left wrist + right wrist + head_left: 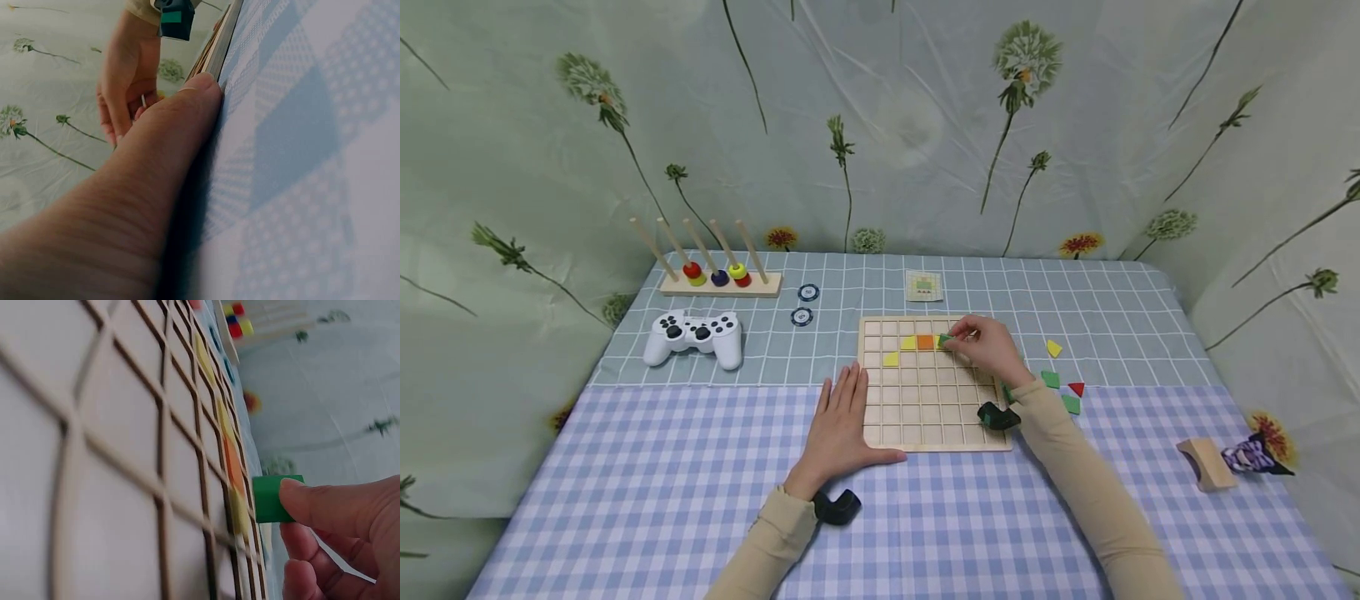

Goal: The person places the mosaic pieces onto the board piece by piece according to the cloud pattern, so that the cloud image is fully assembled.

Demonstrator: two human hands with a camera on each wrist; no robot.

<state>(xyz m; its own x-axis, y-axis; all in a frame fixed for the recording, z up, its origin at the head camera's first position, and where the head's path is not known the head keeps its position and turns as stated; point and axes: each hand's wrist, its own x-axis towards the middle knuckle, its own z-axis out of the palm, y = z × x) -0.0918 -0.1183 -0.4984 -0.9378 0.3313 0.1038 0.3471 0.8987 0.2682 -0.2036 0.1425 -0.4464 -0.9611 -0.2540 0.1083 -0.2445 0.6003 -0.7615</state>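
A wooden grid board (925, 417) lies on the table. My left hand (837, 427) rests at its front left corner, fingers straight along the left side and thumb along the front edge. Over the board's upper part, my right hand (988, 348) pinches a green tile (269, 499) between thumb and fingers, above a yellow tile (239, 512). In the same row sit an orange tile (925, 342) and another yellow tile (908, 342). One more yellow tile (891, 359) lies a row nearer, to the left.
Right of the board lie loose green tiles (1050, 380), a red triangle (1077, 389) and a yellow piece (1054, 348). A pattern card (923, 286) is behind it. Leftward are a game controller (694, 337), poker chips (801, 317) and a peg stand (760, 287). A wooden arch block (1210, 464) stands far right.
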